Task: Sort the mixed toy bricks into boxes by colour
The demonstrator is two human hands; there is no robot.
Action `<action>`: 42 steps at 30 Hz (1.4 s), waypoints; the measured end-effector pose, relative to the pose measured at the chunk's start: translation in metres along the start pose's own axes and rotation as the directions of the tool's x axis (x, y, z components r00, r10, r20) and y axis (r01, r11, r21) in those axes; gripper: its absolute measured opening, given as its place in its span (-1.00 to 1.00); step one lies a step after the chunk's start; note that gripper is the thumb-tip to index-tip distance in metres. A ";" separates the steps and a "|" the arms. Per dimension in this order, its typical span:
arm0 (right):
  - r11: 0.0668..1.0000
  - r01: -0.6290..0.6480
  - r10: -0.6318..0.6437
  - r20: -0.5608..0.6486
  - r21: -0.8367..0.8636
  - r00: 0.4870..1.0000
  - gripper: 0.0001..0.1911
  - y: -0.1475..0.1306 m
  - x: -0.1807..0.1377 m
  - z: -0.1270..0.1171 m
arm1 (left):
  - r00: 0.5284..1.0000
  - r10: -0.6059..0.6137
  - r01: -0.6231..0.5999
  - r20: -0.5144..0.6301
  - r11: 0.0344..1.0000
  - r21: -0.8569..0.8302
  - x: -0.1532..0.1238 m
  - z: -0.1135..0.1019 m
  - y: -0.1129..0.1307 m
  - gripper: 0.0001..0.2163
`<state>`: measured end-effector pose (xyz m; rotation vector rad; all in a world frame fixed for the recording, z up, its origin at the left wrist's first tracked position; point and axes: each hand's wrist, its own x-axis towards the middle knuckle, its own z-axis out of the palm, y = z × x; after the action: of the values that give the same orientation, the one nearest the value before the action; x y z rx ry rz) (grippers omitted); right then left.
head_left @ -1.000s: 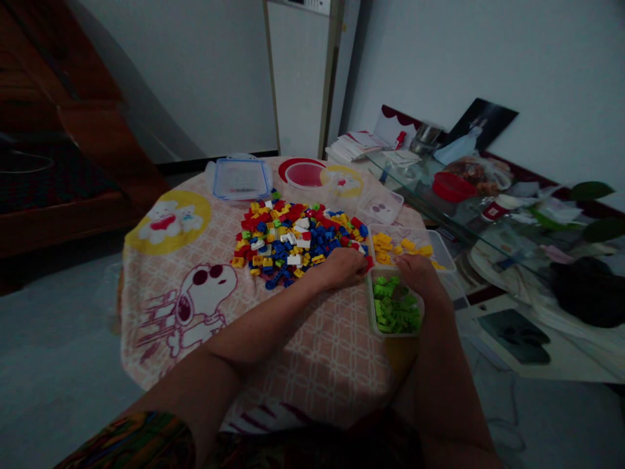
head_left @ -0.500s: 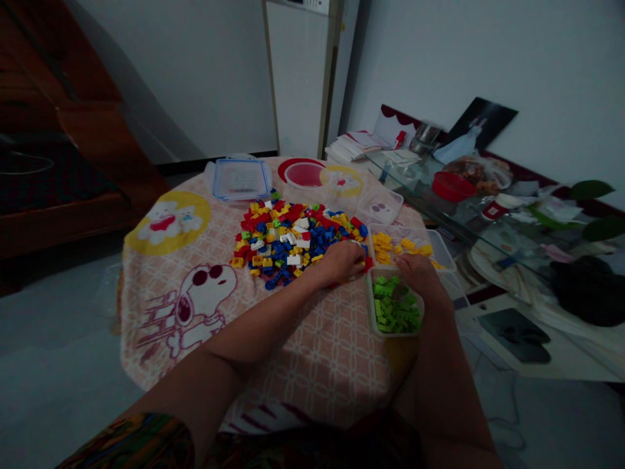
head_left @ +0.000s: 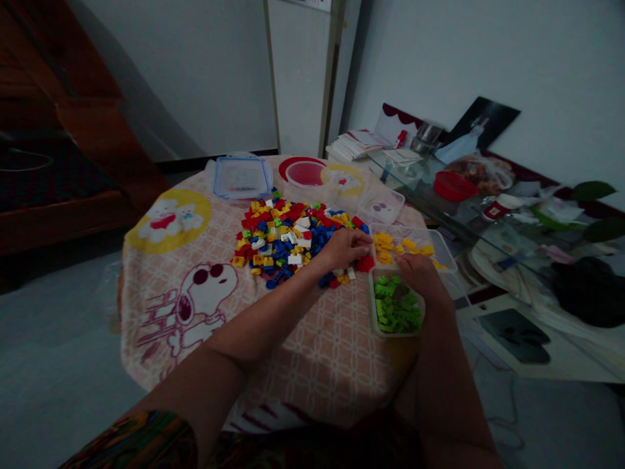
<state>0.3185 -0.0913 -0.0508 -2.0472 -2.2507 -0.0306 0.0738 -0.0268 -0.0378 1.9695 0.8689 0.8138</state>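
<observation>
Picking through mixed bricks (head_left: 280,249) seems underway, wanting a clean pinch next, with left hand (head_left: 347,249) fingers half-curled, right hand (head_left: 418,272) fingers tighter, any hold too dim to tell.

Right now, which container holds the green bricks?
The near container, lowest in view: green bricks lie inside it, while the container just beyond holds yellow bricks.

A cartoon tablecloth (head_left: 312,365) and wooden furniture (head_left: 97,137) suggest home.
</observation>
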 end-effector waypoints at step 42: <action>1.000 -0.009 0.008 -0.026 -0.020 1.000 -0.63 0.001 -0.001 0.001 | 0.978 -0.110 -0.048 0.176 0.703 0.710 -0.009 -0.017 0.008 -0.85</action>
<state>0.3192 -0.0923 -0.0515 -2.0545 -2.2356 -0.0788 0.0576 -0.0298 -0.0251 2.6415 1.2072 0.2232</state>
